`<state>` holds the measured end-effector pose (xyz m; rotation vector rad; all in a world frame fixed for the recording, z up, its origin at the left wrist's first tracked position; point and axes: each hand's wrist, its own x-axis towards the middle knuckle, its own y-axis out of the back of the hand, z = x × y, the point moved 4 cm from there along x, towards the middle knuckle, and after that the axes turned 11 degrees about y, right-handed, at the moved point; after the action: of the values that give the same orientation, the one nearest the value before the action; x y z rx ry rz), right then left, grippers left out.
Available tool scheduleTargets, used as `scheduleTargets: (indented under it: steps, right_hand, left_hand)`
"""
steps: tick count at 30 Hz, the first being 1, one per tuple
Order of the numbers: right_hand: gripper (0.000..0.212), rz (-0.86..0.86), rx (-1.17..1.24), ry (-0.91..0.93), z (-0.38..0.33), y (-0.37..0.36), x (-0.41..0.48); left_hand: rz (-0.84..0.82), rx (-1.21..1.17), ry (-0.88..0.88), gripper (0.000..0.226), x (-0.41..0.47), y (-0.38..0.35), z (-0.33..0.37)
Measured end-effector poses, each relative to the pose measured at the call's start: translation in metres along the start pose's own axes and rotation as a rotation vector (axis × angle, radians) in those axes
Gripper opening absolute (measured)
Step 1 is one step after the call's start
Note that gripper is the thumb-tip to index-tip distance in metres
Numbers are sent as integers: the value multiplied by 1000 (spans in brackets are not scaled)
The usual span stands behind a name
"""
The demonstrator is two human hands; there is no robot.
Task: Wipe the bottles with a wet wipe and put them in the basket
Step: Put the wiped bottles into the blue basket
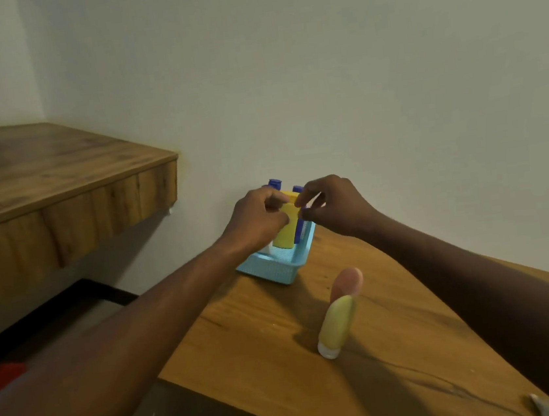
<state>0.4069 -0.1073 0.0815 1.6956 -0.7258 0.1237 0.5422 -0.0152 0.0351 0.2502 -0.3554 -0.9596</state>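
At frame centre, the left hand (260,216) grips the yellow bottle (286,233) standing in the blue basket (273,269), and the right hand (331,206) pinches its top. It looks light, smooth plastic, likely slippery when wet, so gripping its flat sides seems safest.

1. no writing, brand, number or sign can be read anywhere in the head view
2. the yellow bottle (286,232) standing in the blue basket (273,269) shows only a plain, blurred face
3. at 5 o'clock from the basket, the yellow-green bottle (335,320) and the pink bottle (348,281) carry nothing legible
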Motion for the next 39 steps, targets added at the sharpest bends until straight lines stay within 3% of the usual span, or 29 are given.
scheduleTargets:
  steps: [14, 22, 32, 39]
  right_hand:
    - [33, -254, 12, -72, -20, 44, -118]
    - [33, -279, 12, -60, -40, 23, -154]
    - [17, -134, 15, -24, -47, 23, -146]
    - [14, 118, 53, 28, -41, 56, -73]
  left_hand:
    - [-228, 206, 1, 25, -92, -55, 42]
    - [-210, 233, 62, 26, -125, -62, 33]
    - [-175, 95, 48, 26, -123, -45, 33]
    - [6, -91, -15, 13, -72, 0, 47]
